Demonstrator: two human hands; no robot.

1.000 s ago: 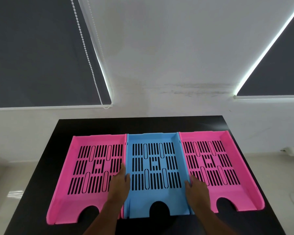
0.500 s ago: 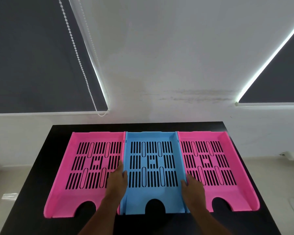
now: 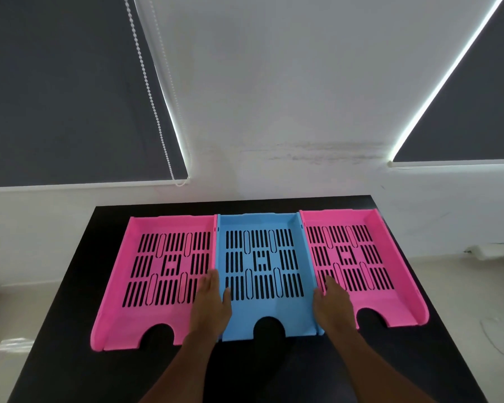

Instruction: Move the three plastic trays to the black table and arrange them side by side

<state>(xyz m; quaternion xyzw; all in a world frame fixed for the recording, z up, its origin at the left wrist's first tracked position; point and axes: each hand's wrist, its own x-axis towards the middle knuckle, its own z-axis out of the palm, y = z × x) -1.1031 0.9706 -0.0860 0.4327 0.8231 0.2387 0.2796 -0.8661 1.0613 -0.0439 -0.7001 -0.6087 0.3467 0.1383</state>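
Observation:
Three slotted plastic trays lie side by side on the black table (image 3: 70,286), their walls touching. The blue tray (image 3: 262,269) is in the middle, with one pink tray (image 3: 163,269) to its left and another pink tray (image 3: 358,257) to its right. My left hand (image 3: 211,303) grips the blue tray's left wall, thumb inside the blue tray and fingers over the left pink tray. My right hand (image 3: 332,303) grips the blue tray's right wall, fingers resting on the right pink tray.
The table's far edge meets a white wall (image 3: 274,112). Dark roller blinds (image 3: 56,97) hang at the left and right, with a bead chain (image 3: 146,82) on the left one. Pale floor (image 3: 463,286) shows on both sides of the table.
The camera view has shifted slightly. Both hands stay on the blue tray's side walls, and the blue tray sits a little farther back, its front closer in line with the pink trays.

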